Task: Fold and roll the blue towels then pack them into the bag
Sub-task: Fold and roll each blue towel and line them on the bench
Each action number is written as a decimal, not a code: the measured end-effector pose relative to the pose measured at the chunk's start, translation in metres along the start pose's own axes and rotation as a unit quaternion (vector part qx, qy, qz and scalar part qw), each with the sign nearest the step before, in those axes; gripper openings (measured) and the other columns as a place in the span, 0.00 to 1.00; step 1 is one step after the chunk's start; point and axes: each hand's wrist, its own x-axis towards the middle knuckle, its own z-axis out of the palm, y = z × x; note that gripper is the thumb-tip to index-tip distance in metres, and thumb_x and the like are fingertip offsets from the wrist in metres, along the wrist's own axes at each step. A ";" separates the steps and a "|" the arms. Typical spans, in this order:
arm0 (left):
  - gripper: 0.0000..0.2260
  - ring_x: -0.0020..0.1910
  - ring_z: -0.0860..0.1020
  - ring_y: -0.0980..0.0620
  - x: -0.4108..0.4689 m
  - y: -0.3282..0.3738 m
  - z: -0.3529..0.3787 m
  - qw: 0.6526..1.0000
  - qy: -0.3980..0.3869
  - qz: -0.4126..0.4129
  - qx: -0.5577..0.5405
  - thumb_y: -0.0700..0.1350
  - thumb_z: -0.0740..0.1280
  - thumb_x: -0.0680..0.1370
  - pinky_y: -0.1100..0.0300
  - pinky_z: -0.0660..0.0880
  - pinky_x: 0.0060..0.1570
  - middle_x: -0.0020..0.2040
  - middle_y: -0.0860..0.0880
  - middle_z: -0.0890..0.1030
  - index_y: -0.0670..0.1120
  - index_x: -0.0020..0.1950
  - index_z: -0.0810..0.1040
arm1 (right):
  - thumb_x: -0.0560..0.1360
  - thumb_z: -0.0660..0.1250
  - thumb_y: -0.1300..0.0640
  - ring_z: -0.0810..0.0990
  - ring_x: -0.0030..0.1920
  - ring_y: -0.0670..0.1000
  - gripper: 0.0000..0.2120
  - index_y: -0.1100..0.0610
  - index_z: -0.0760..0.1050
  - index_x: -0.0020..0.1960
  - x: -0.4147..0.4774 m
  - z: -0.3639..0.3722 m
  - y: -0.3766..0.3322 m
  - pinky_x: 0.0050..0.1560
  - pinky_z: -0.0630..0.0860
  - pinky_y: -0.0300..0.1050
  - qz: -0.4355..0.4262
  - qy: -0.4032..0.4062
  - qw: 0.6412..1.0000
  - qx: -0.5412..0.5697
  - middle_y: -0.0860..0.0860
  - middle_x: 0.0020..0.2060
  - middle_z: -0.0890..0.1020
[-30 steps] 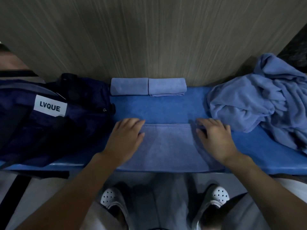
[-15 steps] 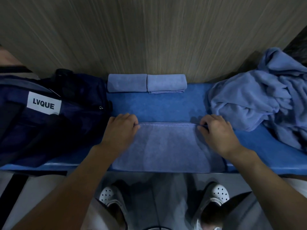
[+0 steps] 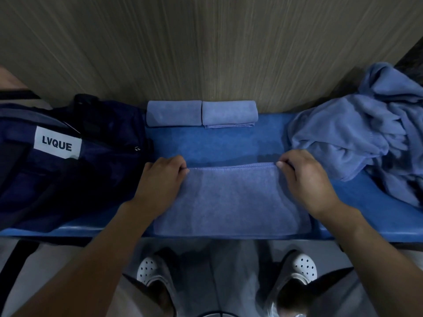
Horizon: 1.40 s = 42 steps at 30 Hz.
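Observation:
A folded blue towel [image 3: 231, 202] lies flat on the blue bench [image 3: 212, 145] in front of me. My left hand [image 3: 160, 179] pinches its far left corner and my right hand [image 3: 302, 177] pinches its far right corner, fingers curled over the far edge. Two rolled blue towels [image 3: 174, 113] [image 3: 229, 112] lie side by side against the wall at the back. A dark navy bag [image 3: 68, 170] with a white "LVQUE" label sits on the bench to the left. A heap of loose blue towels [image 3: 357, 138] lies on the right.
A wood-grain wall [image 3: 206, 46] rises right behind the bench. Bare bench surface shows between the flat towel and the two rolls. Below the bench's front edge are my legs and white perforated shoes [image 3: 148, 268] on the floor.
My hands went from lying flat on the towel's sides to curling their fingers round its far corners. The far edge now looks slightly lifted.

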 end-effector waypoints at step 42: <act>0.29 0.79 0.48 0.43 -0.033 0.016 0.034 0.985 -0.071 0.109 0.111 0.65 0.45 0.78 0.35 0.46 0.74 0.80 0.53 0.53 0.60 0.78 0.56 | 0.77 0.29 0.34 0.54 0.77 0.55 0.36 0.45 0.57 0.77 -0.029 0.030 -0.019 0.74 0.51 0.64 -0.039 -0.176 0.954 -0.241 0.52 0.77 0.58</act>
